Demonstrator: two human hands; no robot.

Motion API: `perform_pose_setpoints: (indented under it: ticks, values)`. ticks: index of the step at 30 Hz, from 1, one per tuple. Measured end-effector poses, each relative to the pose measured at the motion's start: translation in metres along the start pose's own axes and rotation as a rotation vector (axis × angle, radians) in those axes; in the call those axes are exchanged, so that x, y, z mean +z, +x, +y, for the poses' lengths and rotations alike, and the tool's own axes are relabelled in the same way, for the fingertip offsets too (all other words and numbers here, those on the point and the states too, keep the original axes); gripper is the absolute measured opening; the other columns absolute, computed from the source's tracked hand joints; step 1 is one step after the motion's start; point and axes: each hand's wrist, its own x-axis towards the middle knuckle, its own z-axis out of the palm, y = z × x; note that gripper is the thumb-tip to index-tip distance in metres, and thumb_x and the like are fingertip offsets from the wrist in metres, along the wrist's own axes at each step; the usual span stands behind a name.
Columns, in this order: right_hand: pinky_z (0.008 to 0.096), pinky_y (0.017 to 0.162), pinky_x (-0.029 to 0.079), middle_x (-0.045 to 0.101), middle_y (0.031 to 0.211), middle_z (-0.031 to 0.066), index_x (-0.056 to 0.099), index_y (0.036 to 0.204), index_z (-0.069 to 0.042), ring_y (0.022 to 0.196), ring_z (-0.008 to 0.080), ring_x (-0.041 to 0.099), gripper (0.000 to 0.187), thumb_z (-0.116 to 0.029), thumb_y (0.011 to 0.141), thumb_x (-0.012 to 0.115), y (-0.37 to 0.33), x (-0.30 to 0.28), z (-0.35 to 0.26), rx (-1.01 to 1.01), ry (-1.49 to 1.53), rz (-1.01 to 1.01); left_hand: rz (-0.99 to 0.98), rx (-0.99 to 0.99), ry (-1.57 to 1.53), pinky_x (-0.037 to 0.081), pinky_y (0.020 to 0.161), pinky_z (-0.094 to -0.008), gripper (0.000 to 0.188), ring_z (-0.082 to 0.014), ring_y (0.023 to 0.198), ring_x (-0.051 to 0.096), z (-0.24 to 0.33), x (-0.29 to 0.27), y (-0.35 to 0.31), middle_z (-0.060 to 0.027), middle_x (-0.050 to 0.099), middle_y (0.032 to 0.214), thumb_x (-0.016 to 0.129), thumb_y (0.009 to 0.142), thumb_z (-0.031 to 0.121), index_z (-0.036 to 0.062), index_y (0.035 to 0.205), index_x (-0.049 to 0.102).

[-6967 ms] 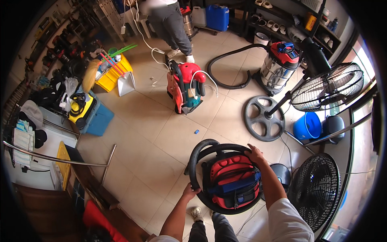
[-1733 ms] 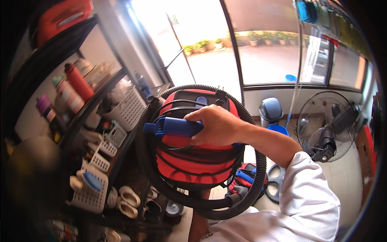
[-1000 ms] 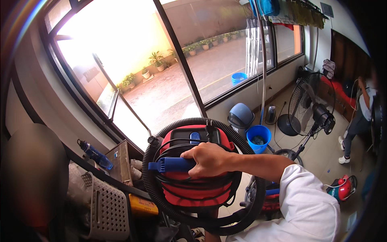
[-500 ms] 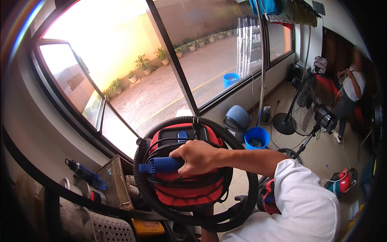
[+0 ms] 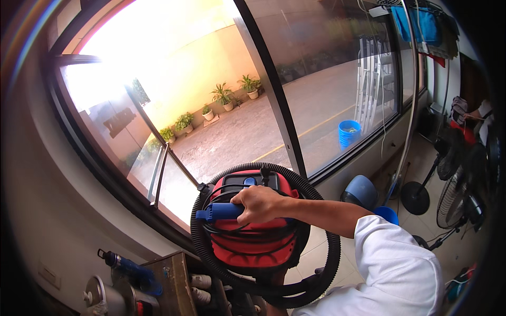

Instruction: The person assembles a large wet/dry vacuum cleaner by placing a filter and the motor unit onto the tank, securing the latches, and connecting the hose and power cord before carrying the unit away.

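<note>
A red canister vacuum cleaner [image 5: 252, 254] is upright in front of me. Its blue top handle [image 5: 217, 211] sits in the grip of my right hand [image 5: 261, 204], fingers wrapped round it. A ribbed black hose [image 5: 333, 253] loops around the body, and a black power cord is wound over the red front. Below the canister a bit of my left forearm [image 5: 278, 277] shows; the left hand is hidden by the vacuum cleaner.
An open glass door [image 5: 158, 174] leads to a paved yard with potted plants. At the lower left a wooden rack [image 5: 174, 274] holds shoes, beside a blue bottle [image 5: 134, 271] and pots. Standing fans [image 5: 453, 197], a blue bin [image 5: 361, 190] and a person are at the right.
My view has turned left toward the doorway, so the yard, fans and person shift rightward in the picture. The vacuum cleaner has stayed in my right hand's grip.
</note>
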Motion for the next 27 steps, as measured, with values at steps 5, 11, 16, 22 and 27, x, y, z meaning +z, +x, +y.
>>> perform_pose_setpoints:
  ticks: [5, 11, 16, 22, 27]
  values:
    - [0.0366, 0.061, 0.047, 0.059, 0.063, 0.0154, 0.063, 0.076, -0.003, 0.064, 0.0272, 0.060, 0.027, -0.018, 0.054, 0.058, 0.106, 0.015, 0.057, -0.039, 0.031, -0.047, 0.033, 0.027, -0.011, 0.039, 0.083, -0.0460, 0.065, -0.0251, 0.103, 0.045, 0.077, 0.016, 0.088, -0.0101, 0.045, 0.119, 0.034, 0.082, 0.059, 0.0114, 0.125, 0.035]
    - [0.0365, 0.063, 0.046, 0.060, 0.065, 0.0134, 0.063, 0.083, -0.006, 0.065, 0.0270, 0.060, 0.033, -0.019, 0.053, 0.059, 0.230, 0.028, 0.136, 0.061, 0.032, -0.095, 0.005, -0.005, 0.023, 0.039, 0.083, -0.0455, 0.064, -0.0250, 0.103, 0.046, 0.163, 0.042, 0.213, -0.0102, 0.045, 0.118, 0.034, 0.082, 0.058, 0.0111, 0.125, 0.036]
    - [0.0364, 0.062, 0.047, 0.060, 0.064, 0.0128, 0.064, 0.082, -0.007, 0.065, 0.0263, 0.060, 0.033, -0.019, 0.052, 0.059, 0.323, 0.025, 0.205, 0.126, 0.094, -0.063, -0.008, -0.059, 0.077, 0.039, 0.082, -0.0451, 0.064, -0.0249, 0.103, 0.046, 0.231, 0.070, 0.309, -0.0102, 0.046, 0.118, 0.034, 0.082, 0.058, 0.0109, 0.125, 0.037]
    - [0.0359, 0.059, 0.047, 0.060, 0.062, 0.0133, 0.063, 0.074, -0.004, 0.062, 0.0258, 0.060, 0.027, -0.016, 0.050, 0.060, 0.430, 0.014, 0.294, 0.160, 0.124, -0.044, -0.040, -0.118, 0.132, 0.040, 0.082, -0.0446, 0.063, -0.0247, 0.102, 0.046, 0.291, 0.125, 0.435, -0.0103, 0.046, 0.118, 0.035, 0.082, 0.058, 0.0106, 0.124, 0.037]
    - [0.0367, 0.065, 0.047, 0.062, 0.070, 0.0134, 0.064, 0.079, -0.004, 0.069, 0.0271, 0.061, 0.031, -0.018, 0.051, 0.062, 0.502, -0.008, 0.382, 0.242, 0.108, -0.048, -0.071, -0.166, 0.182, 0.040, 0.082, -0.0442, 0.063, -0.0246, 0.102, 0.046, 0.326, 0.176, 0.537, -0.0104, 0.046, 0.117, 0.035, 0.082, 0.057, 0.0104, 0.124, 0.038]
